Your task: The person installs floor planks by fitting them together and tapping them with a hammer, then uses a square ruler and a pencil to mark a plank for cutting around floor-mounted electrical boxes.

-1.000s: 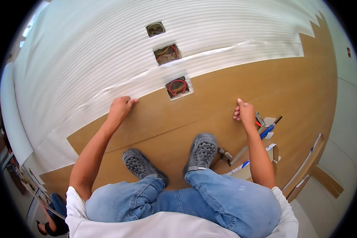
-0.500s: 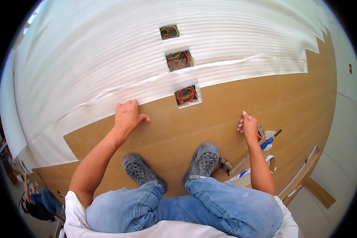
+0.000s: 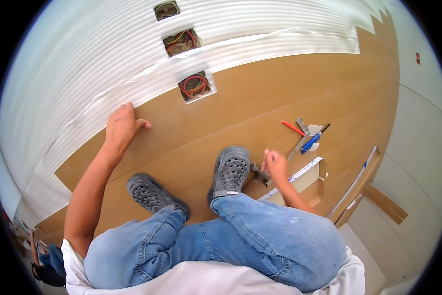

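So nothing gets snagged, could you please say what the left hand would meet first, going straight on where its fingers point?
The left hand would probably meet the white sheet first, its edge being just ahead; the picture leaves unclear whether they already touch.

A brown floor [image 3: 329, 93] spreads across the middle, its far right edge stepped, and ribbed white sheeting [image 3: 98, 54] covers the upper left. Three squarish recesses [image 3: 181, 43] run in a row, the lowest on the line between the two. At the right stretches a pale, seamed surface [image 3: 417, 123] (wall or floor, one cannot tell) with a small reddish opening [image 3: 418, 58]. Soft light leaves a faint sheen.
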The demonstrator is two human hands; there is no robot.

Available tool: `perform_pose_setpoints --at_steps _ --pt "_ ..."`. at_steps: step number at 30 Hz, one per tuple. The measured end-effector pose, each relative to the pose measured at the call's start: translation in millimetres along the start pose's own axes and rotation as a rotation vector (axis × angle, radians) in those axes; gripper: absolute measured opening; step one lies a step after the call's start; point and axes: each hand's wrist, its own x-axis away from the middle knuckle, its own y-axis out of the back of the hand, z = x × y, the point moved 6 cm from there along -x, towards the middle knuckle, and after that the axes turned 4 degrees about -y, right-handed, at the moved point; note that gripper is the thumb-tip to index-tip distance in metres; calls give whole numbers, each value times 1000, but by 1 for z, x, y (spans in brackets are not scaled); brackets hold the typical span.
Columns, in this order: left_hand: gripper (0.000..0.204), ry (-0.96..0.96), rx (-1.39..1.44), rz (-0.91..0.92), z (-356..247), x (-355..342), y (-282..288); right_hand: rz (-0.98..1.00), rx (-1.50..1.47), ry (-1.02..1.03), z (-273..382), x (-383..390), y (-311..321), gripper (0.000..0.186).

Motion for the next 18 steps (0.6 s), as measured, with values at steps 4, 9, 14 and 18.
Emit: perform_pose_setpoints --at_steps 4,9,14,18 --pt "58 40 -8 10 9 1 -3 121 406 -181 -44 63 -22 61" --pt "62 -35 -62 -38 10 -1 -11 -2 366 -280 -95 66 -43 70" --pt "73 -102 -148 58 12 2 -17 -20 220 -399 -105 68 -56 70" --pt "71 -60 -93 7 13 9 -14 -283 202 -152 -83 65 -33 60"
